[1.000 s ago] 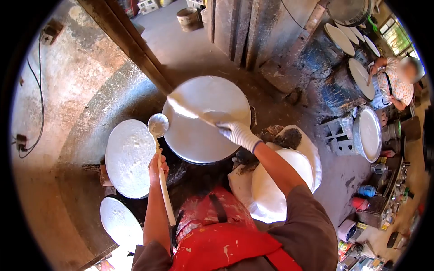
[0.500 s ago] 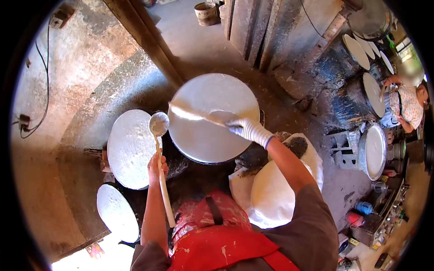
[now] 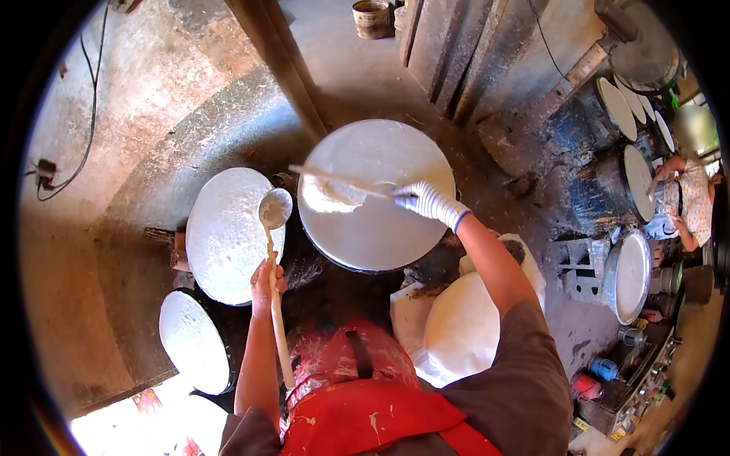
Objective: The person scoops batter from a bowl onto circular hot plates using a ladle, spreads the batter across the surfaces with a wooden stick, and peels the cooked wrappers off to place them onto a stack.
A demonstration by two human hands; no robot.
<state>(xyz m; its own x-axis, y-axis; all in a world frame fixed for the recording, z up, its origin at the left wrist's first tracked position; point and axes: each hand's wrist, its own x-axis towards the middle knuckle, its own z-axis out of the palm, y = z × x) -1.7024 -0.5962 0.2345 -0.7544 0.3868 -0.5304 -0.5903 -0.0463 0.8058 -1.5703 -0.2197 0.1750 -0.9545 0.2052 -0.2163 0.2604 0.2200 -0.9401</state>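
My bare left hand [image 3: 268, 283] is closed round the long pale handle of a ladle [image 3: 274, 209]. Its round metal bowl points up and lies over the right edge of a white-coated round pan [image 3: 232, 235]. On my right hand [image 3: 433, 205] is a white striped glove, and its fingers are wrapped round a long, thin, flat stick [image 3: 334, 180]. That stick reaches left across a large round griddle [image 3: 380, 243], its far end past the rim. Beneath it is a bright whitish patch; whether this is batter or glare I cannot tell.
Another white-coated pan [image 3: 194, 342] stands lower left. A cloth-covered round container [image 3: 464, 319] is by my right forearm. At right are a wide basin [image 3: 631, 277], concrete blocks [image 3: 582, 270], drum stoves [image 3: 601, 182] and a co-worker [image 3: 688, 201]. A bucket [image 3: 372, 19] stands far back.
My view has shifted slightly, moving the pans in it. The stick has moved a little left relative to the griddle, and a bright patch below it looks larger. Both hands keep their grip.
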